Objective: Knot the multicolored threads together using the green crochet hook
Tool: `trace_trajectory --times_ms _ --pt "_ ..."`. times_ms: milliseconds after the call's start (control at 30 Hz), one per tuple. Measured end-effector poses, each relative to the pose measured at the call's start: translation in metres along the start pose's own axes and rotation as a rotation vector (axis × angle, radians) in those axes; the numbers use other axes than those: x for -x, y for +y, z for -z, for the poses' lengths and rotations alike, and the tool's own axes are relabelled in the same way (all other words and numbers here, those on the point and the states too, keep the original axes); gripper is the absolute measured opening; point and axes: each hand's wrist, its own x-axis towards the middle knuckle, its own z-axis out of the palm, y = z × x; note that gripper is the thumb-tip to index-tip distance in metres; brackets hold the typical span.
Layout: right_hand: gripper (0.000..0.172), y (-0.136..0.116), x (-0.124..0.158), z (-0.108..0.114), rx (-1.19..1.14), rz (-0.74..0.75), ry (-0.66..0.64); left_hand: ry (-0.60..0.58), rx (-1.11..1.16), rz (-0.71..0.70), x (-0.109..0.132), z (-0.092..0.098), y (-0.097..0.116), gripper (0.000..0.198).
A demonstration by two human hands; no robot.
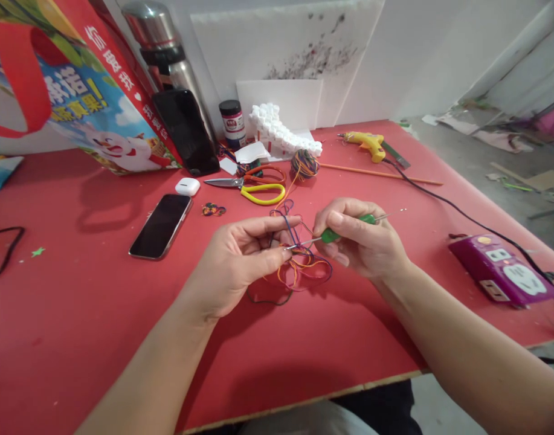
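Observation:
My right hand (360, 235) is closed round a crochet hook with a green grip (330, 235). Its thin metal shaft points left and meets the yarn at my left fingertips. My left hand (247, 251) pinches multicoloured yarn (319, 270) between thumb and fingers, with a blue strand passing over the raised index finger. Loose loops of orange, blue, pink and dark yarn hang below and between the hands. An orange strand runs back to a yarn ball (304, 164). The exact stitch at the hook's tip is too small to make out.
Scissors (263, 192), a phone (161, 226), a white earphone case (187, 186) and a small coil of yarn (213, 209) lie beyond my left hand. At right are a yellow glue gun (367, 145), its black cable and a purple power box (503, 272). A gift bag (109, 109) stands back left.

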Motion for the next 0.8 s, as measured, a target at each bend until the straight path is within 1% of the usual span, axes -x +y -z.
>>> trace_trajectory --times_ms 200,333,567,633,733,800 --pt "0.028 -0.004 -0.001 0.003 0.038 0.053 0.029 0.010 0.044 -0.019 0.000 -0.002 0.004 0.032" --pt "0.027 -0.005 -0.002 0.005 0.037 0.046 0.042 0.031 0.049 -0.010 0.001 -0.003 0.006 0.032" --pt "0.026 -0.002 -0.002 0.008 0.031 0.065 0.029 0.007 0.033 -0.010 0.002 -0.003 0.006 0.035" --pt "0.025 0.000 -0.002 0.006 0.033 0.080 0.032 0.004 0.026 -0.011 0.000 -0.002 0.003 0.036" --pt "0.022 0.008 0.002 0.000 0.044 0.110 0.072 0.013 0.022 -0.017 -0.001 -0.001 0.000 0.038" --pt "0.014 0.013 0.006 -0.005 0.108 0.155 0.081 0.030 0.030 -0.031 -0.002 -0.001 -0.001 0.039"
